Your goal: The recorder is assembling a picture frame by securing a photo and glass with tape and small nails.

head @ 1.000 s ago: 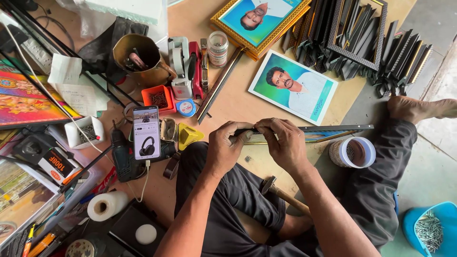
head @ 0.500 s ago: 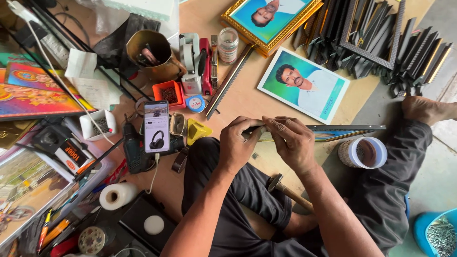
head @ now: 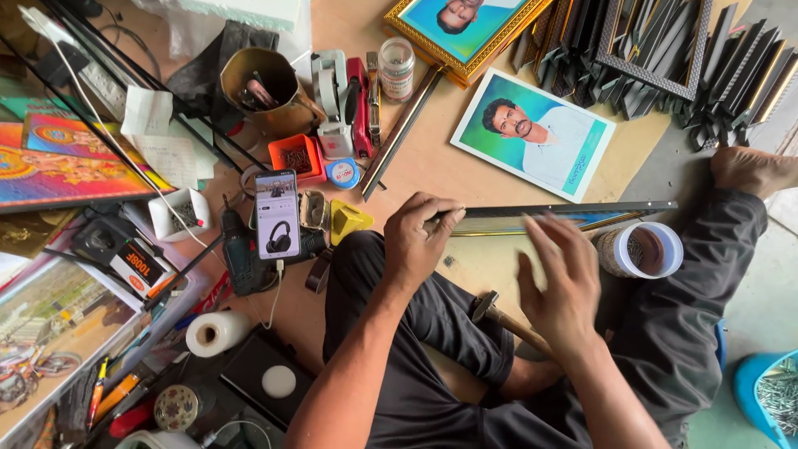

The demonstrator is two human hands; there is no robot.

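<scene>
My left hand (head: 420, 241) pinches the frame strip's (head: 565, 213) end, right hand (head: 565, 283) spread beside the nail-filled cup (head: 640, 249), clutter crowding left.

You get bright, even daylight with soft shadows; your right hand (head: 559, 278) is motion-blurred, everything else stays sharp, and the edges bend slightly.

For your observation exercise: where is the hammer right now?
In the head view, the hammer lies on the person's lap, just below the frame strip, beside the right hand.
</scene>
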